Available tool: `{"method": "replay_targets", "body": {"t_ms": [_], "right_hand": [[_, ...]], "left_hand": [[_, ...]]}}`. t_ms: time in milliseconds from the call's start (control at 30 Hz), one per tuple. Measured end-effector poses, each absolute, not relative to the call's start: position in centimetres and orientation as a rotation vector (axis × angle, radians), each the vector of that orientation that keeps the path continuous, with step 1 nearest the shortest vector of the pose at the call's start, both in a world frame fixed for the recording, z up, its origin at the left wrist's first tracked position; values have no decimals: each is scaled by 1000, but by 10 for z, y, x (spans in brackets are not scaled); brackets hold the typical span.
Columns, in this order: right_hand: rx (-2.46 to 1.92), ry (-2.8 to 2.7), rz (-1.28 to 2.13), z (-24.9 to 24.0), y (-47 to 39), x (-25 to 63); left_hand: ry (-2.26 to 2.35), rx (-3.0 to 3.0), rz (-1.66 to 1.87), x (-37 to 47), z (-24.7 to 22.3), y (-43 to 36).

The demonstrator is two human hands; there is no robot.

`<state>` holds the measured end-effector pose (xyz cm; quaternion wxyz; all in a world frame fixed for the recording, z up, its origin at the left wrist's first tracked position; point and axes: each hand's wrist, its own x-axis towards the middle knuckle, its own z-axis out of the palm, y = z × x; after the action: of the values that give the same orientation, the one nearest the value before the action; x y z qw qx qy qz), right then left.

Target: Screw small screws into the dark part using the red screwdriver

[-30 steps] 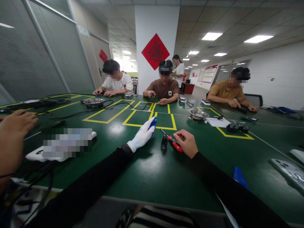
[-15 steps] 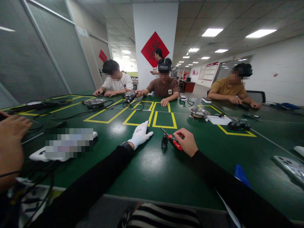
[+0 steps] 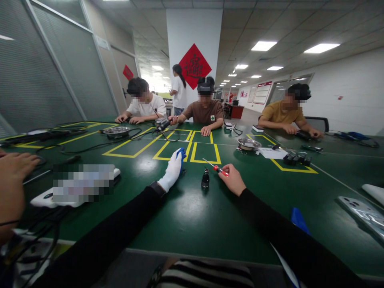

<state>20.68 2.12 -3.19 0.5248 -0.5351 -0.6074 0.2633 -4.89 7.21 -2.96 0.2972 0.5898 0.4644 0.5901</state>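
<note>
My left hand (image 3: 174, 168), in a white glove with a blue palm side, is tilted on its edge over the table. Its fingers are stretched out and it holds nothing visible. Right beside it, a small dark piece (image 3: 184, 171) lies on the green tabletop, too small to name. My bare right hand (image 3: 235, 180) is closed around the red and black handle of a screwdriver (image 3: 220, 171), whose shaft points left and away from me. Between my hands a black, stepped cylindrical part (image 3: 205, 179) stands upright on the table.
Yellow tape outlines (image 3: 205, 161) mark the green table (image 3: 186, 216). Metal bowls (image 3: 248, 144) stand further off, near a sheet of paper (image 3: 272, 153) and black parts (image 3: 297, 159). A white device (image 3: 75, 186) with cables lies left, near another person's hand (image 3: 18, 166). Phone (image 3: 360, 216) at right.
My right hand has closed on the screwdriver and lifted it. My left hand has rolled onto its edge, and the small dark piece now shows beside it. The view has shifted slightly.
</note>
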Motion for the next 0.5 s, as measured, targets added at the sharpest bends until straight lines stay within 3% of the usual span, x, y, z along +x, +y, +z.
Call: {"method": "replay_targets", "body": {"t_ms": [267, 367, 500], "right_hand": [[-926, -1078, 835, 2, 22, 224], [-584, -804, 1155, 13, 18, 228], [-518, -673, 1442, 21, 11, 230]], "left_hand": [[848, 1776, 1572, 3, -20, 12], [867, 1918, 1443, 5, -21, 6], [976, 2058, 1226, 2, -23, 7]]}}
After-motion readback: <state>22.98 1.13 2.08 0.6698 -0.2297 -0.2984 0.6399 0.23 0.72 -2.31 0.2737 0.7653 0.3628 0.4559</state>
